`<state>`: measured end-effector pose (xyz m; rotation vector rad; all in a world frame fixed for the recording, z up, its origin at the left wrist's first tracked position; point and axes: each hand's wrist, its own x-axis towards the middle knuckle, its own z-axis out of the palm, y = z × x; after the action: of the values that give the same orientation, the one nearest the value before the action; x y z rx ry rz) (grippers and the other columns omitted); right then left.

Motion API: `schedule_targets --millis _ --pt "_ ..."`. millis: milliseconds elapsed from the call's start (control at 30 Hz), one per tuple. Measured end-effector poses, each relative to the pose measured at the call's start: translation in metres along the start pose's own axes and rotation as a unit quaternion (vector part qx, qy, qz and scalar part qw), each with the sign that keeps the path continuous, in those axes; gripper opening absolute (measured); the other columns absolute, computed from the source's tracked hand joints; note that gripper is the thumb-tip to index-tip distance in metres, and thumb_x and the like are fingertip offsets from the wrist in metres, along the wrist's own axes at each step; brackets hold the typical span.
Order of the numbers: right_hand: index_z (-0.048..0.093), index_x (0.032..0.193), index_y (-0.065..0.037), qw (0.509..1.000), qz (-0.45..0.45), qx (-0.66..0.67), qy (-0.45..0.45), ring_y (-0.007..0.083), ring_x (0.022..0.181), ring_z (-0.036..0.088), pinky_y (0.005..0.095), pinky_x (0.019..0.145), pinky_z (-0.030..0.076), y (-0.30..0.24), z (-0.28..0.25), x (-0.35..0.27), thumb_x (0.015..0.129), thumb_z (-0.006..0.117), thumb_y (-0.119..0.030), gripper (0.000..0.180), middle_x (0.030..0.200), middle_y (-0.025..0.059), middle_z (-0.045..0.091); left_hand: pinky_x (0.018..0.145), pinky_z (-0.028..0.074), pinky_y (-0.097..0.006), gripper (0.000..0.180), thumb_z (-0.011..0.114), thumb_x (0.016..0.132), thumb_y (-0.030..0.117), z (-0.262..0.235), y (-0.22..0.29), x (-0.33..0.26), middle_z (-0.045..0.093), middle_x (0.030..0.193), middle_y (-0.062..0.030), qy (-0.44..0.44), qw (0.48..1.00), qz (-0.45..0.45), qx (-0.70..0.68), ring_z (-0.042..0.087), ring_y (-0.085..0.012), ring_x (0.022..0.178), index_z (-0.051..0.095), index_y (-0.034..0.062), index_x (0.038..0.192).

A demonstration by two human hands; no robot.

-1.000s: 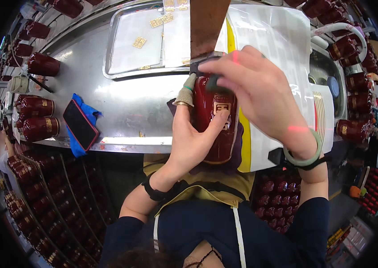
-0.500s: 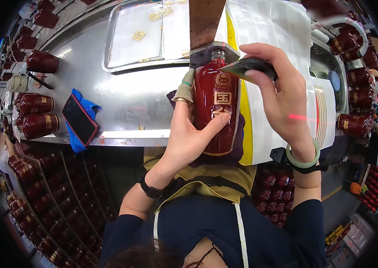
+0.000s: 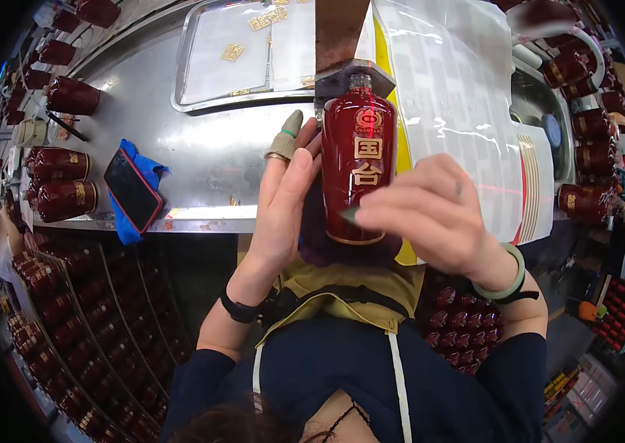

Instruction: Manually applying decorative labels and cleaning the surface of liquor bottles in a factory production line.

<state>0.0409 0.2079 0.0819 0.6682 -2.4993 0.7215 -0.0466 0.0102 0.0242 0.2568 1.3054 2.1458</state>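
A dark red glossy bottle [image 3: 349, 181] with gold characters and a gold emblem lies with its neck away from me, against a metal bracket [image 3: 340, 87]. Over its lower right part, my right hand [image 3: 430, 214] is closed around a dark green-black pointed tool. Only the tool's tip [image 3: 350, 215] shows; my fingers cover the rest. Along the bottle's left side, my left hand [image 3: 283, 192] has its fingers stretched out, with nothing held in them. One of its fingers wears a pale fabric sleeve with a grey tip [image 3: 287, 136]. Dark purple cloth [image 3: 314, 232] lies under the bottle.
At the back left a metal tray [image 3: 180, 88] holds several gold character pieces [image 3: 232, 52]. A phone [image 3: 133, 188] lies on a blue cloth [image 3: 129, 234]. White sheeting [image 3: 445, 81] covers the right side of the bench. More red bottles [image 3: 61, 172] stand left and right.
My left hand has let go of the bottle and shifted left, its thumb off the characters. My right hand has brought the pointed tool from the bottle's neck down to its lower part.
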Motion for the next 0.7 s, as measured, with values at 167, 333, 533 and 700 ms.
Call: schedule_targets --millis 167,333,533,700 --pt "0.074 0.096 -0.011 0.993 -0.002 -0.099 0.063 0.0205 0.093 0.068 0.0368 0.084 0.052 0.018 0.013 -0.004 0.074 0.071 -0.013 0.022 0.103 0.0010 0.074 0.122 0.035 -0.044 0.066 0.041 0.113 0.030 0.010 0.003 -0.003 0.031 0.163 -0.0222 -0.002 1.000 -0.015 -0.002 0.040 -0.0289 0.148 0.014 -0.0040 0.163" --pt "0.076 0.097 -0.012 0.999 -0.026 0.043 0.008 0.0180 0.088 0.068 0.0350 0.082 0.053 -0.014 0.013 -0.020 0.076 0.073 -0.011 0.022 0.099 -0.0007 0.074 0.118 0.041 -0.041 0.061 0.040 0.114 0.025 0.015 0.005 -0.004 0.040 0.159 -0.0197 -0.002 1.000 -0.023 -0.021 0.048 -0.0261 0.142 0.017 -0.0041 0.162" --pt "0.076 0.096 -0.011 0.986 0.061 -0.068 0.142 0.0213 0.092 0.068 0.0356 0.084 0.050 0.015 0.028 -0.020 0.075 0.072 -0.005 0.023 0.101 0.0012 0.075 0.118 0.040 -0.040 0.058 0.041 0.113 0.022 0.013 0.001 -0.005 0.043 0.158 -0.0192 -0.005 1.000 -0.022 -0.010 0.047 -0.0229 0.143 0.022 -0.0057 0.161" --pt "0.075 0.098 -0.008 0.994 0.038 0.067 0.074 0.0195 0.085 0.066 0.0333 0.073 0.054 -0.024 0.023 -0.029 0.073 0.078 -0.005 0.025 0.102 0.0034 0.074 0.120 0.037 -0.041 0.060 0.040 0.114 0.024 0.012 -0.003 -0.006 0.039 0.160 -0.0196 0.006 1.000 -0.014 -0.010 0.044 -0.0238 0.145 0.020 -0.0060 0.161"
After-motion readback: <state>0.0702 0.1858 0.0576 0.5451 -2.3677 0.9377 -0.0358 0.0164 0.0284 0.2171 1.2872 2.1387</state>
